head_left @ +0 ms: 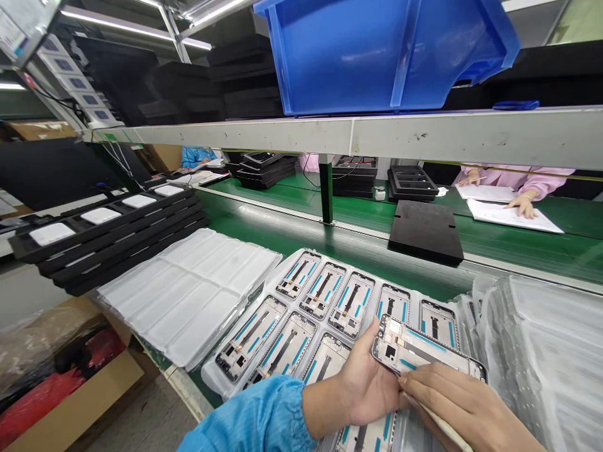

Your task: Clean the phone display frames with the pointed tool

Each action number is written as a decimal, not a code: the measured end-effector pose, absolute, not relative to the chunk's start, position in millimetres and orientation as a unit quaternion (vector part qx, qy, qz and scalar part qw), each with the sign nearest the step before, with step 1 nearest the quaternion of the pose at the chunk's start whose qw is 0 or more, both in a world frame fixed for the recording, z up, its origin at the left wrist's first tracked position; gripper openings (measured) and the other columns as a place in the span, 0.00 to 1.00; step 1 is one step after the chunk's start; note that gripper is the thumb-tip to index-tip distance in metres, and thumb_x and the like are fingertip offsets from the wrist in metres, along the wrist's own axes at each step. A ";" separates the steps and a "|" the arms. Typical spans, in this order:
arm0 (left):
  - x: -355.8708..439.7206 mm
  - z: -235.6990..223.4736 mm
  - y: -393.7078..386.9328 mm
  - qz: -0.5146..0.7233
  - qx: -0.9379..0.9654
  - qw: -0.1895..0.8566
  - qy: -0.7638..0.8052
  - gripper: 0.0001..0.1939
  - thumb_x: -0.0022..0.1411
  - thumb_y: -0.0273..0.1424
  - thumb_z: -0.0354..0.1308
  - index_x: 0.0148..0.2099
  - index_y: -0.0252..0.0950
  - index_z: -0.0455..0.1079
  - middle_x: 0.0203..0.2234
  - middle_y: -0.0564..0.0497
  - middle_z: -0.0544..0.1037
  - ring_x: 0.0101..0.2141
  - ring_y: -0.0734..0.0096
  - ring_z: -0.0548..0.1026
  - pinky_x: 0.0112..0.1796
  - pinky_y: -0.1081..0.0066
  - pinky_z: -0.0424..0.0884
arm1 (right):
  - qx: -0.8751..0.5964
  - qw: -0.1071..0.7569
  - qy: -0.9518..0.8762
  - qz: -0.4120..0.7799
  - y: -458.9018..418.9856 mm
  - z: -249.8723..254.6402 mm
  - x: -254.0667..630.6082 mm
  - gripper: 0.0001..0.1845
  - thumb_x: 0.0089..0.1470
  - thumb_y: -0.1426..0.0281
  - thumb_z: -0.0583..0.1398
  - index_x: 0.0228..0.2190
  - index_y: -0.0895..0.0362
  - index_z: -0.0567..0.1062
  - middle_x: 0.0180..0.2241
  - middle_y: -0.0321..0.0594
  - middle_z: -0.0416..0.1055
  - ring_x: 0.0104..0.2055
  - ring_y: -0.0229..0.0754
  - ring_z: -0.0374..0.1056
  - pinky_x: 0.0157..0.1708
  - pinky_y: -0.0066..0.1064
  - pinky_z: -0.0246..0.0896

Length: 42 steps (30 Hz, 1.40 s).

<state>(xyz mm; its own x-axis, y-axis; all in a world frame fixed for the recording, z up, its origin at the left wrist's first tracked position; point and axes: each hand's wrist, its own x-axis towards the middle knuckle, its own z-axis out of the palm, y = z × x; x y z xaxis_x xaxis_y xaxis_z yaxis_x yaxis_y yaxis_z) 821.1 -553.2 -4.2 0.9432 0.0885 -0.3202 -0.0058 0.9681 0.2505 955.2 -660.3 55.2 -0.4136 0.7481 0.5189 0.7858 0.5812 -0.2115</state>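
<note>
My left hand (362, 389), in a blue sleeve, grips the left edge of a metal phone mid-frame (424, 348) and lifts it tilted above the tray. My right hand (455, 402) presses along the frame's lower edge, its fingers around a thin pale strip (445, 429) whose material I cannot tell. Below them lies a white moulded tray (264, 301) holding several similar phone frames in rows, with teal strips on their faces. My hands hide the tray's nearest frames.
A stack of white trays (188, 295) lies left, with black foam trays (108, 235) beyond. More stacked trays (541, 351) crowd the right. A shelf rail (358, 135) carrying a blue bin (381, 56) crosses above the green bench (301, 220). A co-worker's hands (521, 205) rest on papers beyond.
</note>
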 end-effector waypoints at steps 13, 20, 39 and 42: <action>819.3 -5.4 -553.7 0.018 0.201 0.971 0.127 0.48 0.57 0.66 0.37 0.51 0.27 0.72 0.41 0.38 0.77 0.36 0.58 0.69 0.38 0.68 0.57 | -0.452 0.316 -0.834 -0.013 -661.5 52.0 954.0 0.15 0.67 0.69 0.49 0.47 0.59 0.73 0.34 0.45 0.77 0.39 0.39 0.75 0.40 0.25 0.72; 820.2 -9.0 -553.2 0.023 0.198 0.970 0.142 0.49 0.55 0.68 0.40 0.53 0.29 0.72 0.43 0.38 0.77 0.37 0.56 0.70 0.38 0.67 0.57 | -0.453 0.338 -0.825 -0.032 -660.2 53.6 950.5 0.15 0.67 0.69 0.49 0.48 0.58 0.72 0.32 0.44 0.76 0.37 0.41 0.76 0.38 0.27 0.73; 821.5 -10.1 -551.2 0.044 0.159 0.966 0.198 0.46 0.60 0.64 0.36 0.54 0.30 0.71 0.43 0.38 0.78 0.34 0.60 0.72 0.36 0.67 0.62 | -0.477 0.338 -0.811 0.012 -664.1 50.8 948.1 0.17 0.57 0.84 0.52 0.44 0.58 0.73 0.32 0.43 0.75 0.32 0.39 0.73 0.31 0.28 0.70; 822.0 -11.5 -551.3 0.042 0.168 0.965 0.195 0.47 0.58 0.66 0.36 0.52 0.30 0.72 0.41 0.38 0.78 0.33 0.60 0.72 0.34 0.67 0.61 | -0.477 0.328 -0.815 0.006 -663.2 54.0 947.0 0.17 0.58 0.83 0.52 0.45 0.58 0.72 0.33 0.44 0.75 0.33 0.40 0.74 0.32 0.28 0.71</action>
